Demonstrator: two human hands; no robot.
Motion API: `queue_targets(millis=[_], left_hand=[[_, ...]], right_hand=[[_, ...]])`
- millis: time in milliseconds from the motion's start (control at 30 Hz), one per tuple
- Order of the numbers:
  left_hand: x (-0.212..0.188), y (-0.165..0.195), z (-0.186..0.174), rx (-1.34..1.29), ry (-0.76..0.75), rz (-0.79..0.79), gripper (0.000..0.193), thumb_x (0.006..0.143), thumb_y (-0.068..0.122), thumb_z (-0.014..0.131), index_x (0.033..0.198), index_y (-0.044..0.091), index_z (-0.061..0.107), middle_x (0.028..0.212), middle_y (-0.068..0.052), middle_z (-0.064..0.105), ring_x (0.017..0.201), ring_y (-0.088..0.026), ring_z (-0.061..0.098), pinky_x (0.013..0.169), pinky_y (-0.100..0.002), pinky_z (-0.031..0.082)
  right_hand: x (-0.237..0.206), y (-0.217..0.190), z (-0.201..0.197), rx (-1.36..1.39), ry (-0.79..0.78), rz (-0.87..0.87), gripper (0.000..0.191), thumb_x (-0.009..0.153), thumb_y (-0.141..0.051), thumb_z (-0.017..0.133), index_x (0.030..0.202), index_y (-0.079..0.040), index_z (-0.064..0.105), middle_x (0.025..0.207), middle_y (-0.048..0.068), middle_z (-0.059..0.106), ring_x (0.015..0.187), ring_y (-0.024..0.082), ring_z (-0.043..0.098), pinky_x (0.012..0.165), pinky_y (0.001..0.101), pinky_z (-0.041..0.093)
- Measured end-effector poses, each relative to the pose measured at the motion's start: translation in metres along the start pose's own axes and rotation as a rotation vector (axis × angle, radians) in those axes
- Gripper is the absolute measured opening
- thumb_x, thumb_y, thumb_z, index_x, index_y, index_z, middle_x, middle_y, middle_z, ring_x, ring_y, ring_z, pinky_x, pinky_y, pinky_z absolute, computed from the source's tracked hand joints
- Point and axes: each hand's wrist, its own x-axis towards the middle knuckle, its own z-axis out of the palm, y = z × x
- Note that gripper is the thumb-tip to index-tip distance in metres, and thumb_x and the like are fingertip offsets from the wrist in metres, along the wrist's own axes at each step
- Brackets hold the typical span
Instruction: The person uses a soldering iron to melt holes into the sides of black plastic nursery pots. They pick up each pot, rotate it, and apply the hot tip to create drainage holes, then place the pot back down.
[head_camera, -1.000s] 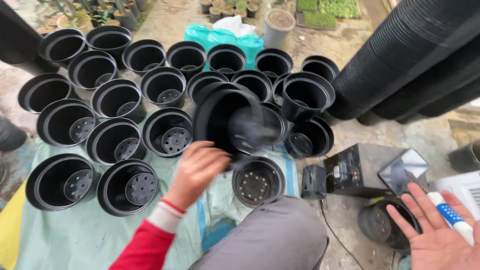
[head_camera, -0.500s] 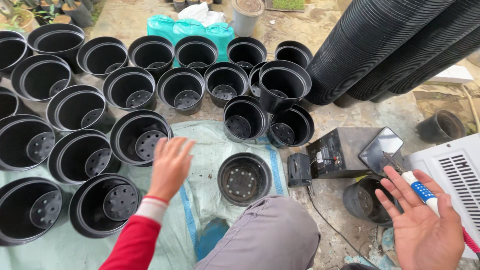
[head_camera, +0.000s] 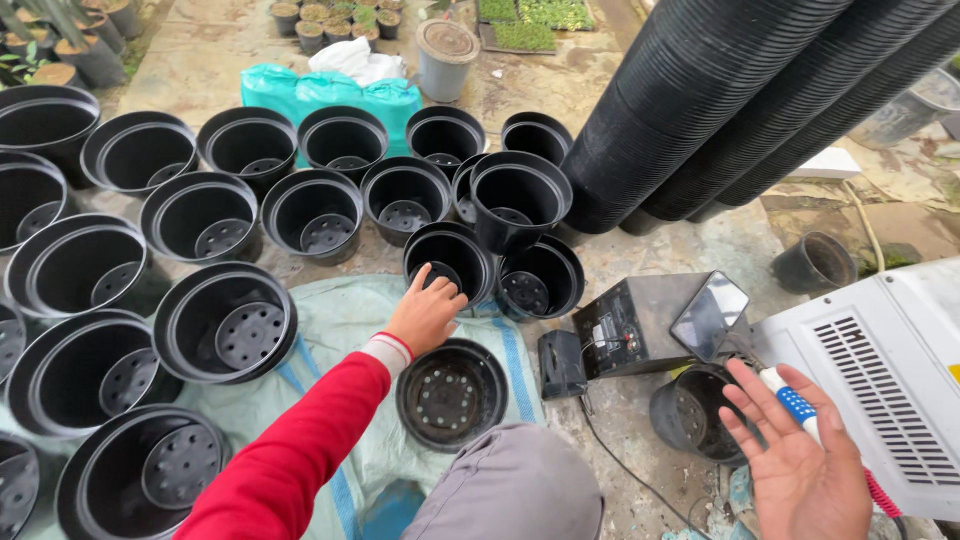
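Reaching among black nursery pots on a pale ground sheet

Long stacks of black pots (head_camera: 760, 90) run off the top right corner, their ends cut off. The white machine (head_camera: 880, 390) is cropped at the right edge. The ground sheet (head_camera: 340, 320) lies partly buried under pots. The left hand (head_camera: 425, 315), fingers loosely curled, touches the rim of an empty pot (head_camera: 450, 258) off the sheet's far edge; whether it grips is unclear. The right hand (head_camera: 805, 470) lies open, a blue-and-white tool (head_camera: 800, 408) across its fingers, its lower end hidden.
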Motion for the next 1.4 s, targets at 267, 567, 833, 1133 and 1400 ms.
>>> queue_targets(millis=[267, 567, 833, 1133, 1400], left_hand=[[0.099, 0.018, -0.049, 0.095, 0.437, 0.112, 0.066, 0.074, 0.020, 0.074, 0.137, 0.012, 0.057, 0.137, -0.015, 0.058, 0.134, -0.033, 0.047, 0.117, -0.050, 0.027], [0.056, 0.024, -0.057, 0.016, 0.314, 0.274, 0.028, 0.082, 0.006, 0.063, 0.108, 0.014, 0.063, 0.104, -0.002, 0.070, 0.113, -0.023, 0.063, 0.117, -0.049, 0.032], [-0.137, 0.067, -0.116, -0.027, 0.191, 0.325, 0.040, 0.080, 0.015, 0.062, 0.119, 0.007, 0.065, 0.119, -0.009, 0.068, 0.115, -0.024, 0.062, 0.098, -0.046, 0.044], [-0.169, 0.087, -0.043, -0.121, -0.056, 0.253, 0.040, 0.083, 0.008, 0.059, 0.123, 0.008, 0.064, 0.107, -0.006, 0.067, 0.105, -0.023, 0.062, 0.100, -0.044, 0.042], [-0.165, 0.082, -0.010, -0.218, -0.146, 0.258, 0.021, 0.092, 0.014, 0.062, 0.112, 0.007, 0.065, 0.095, -0.007, 0.067, 0.098, -0.026, 0.061, 0.097, -0.046, 0.040]], right_hand=[[-0.003, 0.000, 0.011, -0.036, -0.082, -0.064, 0.062, 0.097, -0.041, 0.044, 0.144, 0.000, 0.039, 0.150, 0.041, 0.046, 0.130, 0.039, 0.052, 0.108, 0.0506, 0.039], [-0.014, -0.003, 0.007, -0.122, -0.065, -0.091, 0.057, 0.099, -0.036, 0.044, 0.143, 0.001, 0.040, 0.148, 0.038, 0.049, 0.128, 0.038, 0.055, 0.108, 0.0490, 0.041], [-0.026, -0.008, -0.019, -0.109, -0.061, -0.148, 0.056, 0.104, -0.037, 0.043, 0.145, 0.001, 0.038, 0.152, 0.042, 0.045, 0.132, 0.039, 0.052, 0.112, 0.0491, 0.039], [-0.039, -0.019, -0.001, -0.133, -0.054, -0.172, 0.053, 0.104, -0.032, 0.041, 0.144, 0.003, 0.038, 0.150, 0.038, 0.049, 0.130, 0.036, 0.053, 0.111, 0.0474, 0.039], [-0.041, -0.021, -0.008, -0.146, 0.038, -0.138, 0.050, 0.104, -0.030, 0.037, 0.143, 0.001, 0.039, 0.147, 0.037, 0.050, 0.130, 0.035, 0.055, 0.110, 0.0468, 0.040]])
